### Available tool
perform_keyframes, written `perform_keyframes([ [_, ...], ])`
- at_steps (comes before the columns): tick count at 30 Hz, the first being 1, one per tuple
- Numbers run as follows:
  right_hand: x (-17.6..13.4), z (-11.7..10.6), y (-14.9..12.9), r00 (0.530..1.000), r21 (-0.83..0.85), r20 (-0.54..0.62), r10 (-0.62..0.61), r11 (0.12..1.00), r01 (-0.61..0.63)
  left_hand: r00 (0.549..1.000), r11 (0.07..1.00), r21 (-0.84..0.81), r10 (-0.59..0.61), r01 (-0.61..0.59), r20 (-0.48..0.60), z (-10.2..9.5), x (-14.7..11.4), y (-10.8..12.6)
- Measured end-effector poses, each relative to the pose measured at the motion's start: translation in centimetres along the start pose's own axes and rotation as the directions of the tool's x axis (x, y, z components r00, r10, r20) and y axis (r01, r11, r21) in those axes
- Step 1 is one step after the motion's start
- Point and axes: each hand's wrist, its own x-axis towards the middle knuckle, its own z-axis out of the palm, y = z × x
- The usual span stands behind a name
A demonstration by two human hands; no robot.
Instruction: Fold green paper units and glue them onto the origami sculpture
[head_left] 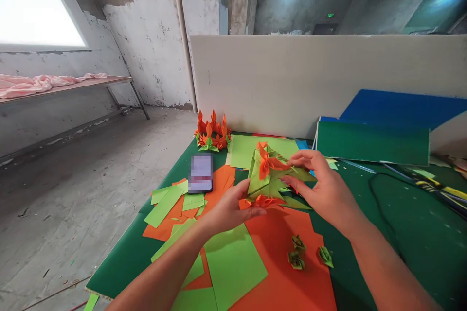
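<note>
A green folded-paper piece with orange paper flowers, an origami crown (263, 182) by its look, is held above the table between both hands. My left hand (233, 206) grips its lower left side, thumb in front near an orange flower. My right hand (321, 180) is closed on its right side, thumb and fingers pinching the green paper. Below lie an orange sheet (288, 282) and several small folded green rosettes (296, 260). A finished-looking orange crown (212, 131) with green leaves stands at the table's far left corner.
A phone (201, 173) lies left of my hands among green paper pieces (166, 206). Green sheets (242, 148) are stacked behind. Green board (372, 141) and blue board (408, 107) lean at the back right, near a black cable (379, 204) and a yellow-black knife (450, 192).
</note>
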Motion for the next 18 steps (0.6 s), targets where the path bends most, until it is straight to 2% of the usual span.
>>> perform_keyframes([
  [4, 0.9, -1.2, 3.3, 0.999, 0.085, -0.010, 0.038, 0.996, -0.037, 0.996, 0.991, -0.131, -0.023, 0.012, -0.083, 0.2, 0.4, -0.8],
  [5, 1.1, -1.5, 4.4, 0.996, 0.070, 0.005, 0.085, 0.994, -0.085, 0.992, 0.986, -0.167, -0.023, 0.003, -0.121, 0.2, 0.5, -0.9],
  [7, 1.0, -1.8, 6.6, 0.964, -0.095, 0.119, 0.238, 0.969, -0.228, 0.976, 0.975, -0.223, -0.041, -0.007, -0.212, 0.2, 0.7, -0.9],
  [8, 0.9, -1.7, 7.6, 0.925, -0.217, 0.200, 0.323, 0.935, -0.280, 0.966, 0.970, -0.244, -0.053, -0.011, -0.254, 0.2, 0.8, -0.8],
  [10, 0.4, -1.1, 9.2, 0.789, -0.428, 0.370, 0.491, 0.844, -0.324, 0.945, 0.960, -0.278, -0.063, -0.031, -0.322, 0.2, 0.9, -0.6],
  [11, 0.2, -0.7, 9.8, 0.719, -0.487, 0.450, 0.530, 0.820, -0.300, 0.937, 0.954, -0.294, -0.058, -0.050, -0.345, 0.2, 0.9, -0.4],
  [12, 0.0, -0.1, 10.3, 0.693, -0.519, 0.493, 0.525, 0.817, -0.251, 0.930, 0.949, -0.306, -0.047, -0.072, -0.365, 0.3, 0.9, -0.3],
  [14, -0.2, 0.9, 11.0, 0.700, -0.546, 0.511, 0.500, 0.817, -0.186, 0.916, 0.943, -0.312, -0.021, -0.115, -0.400, 0.3, 0.8, 0.0],
  [18, -0.2, 1.8, 11.3, 0.719, -0.541, 0.498, 0.485, 0.822, -0.180, 0.886, 0.940, -0.278, 0.048, -0.196, -0.461, 0.3, 0.4, 0.0],
])
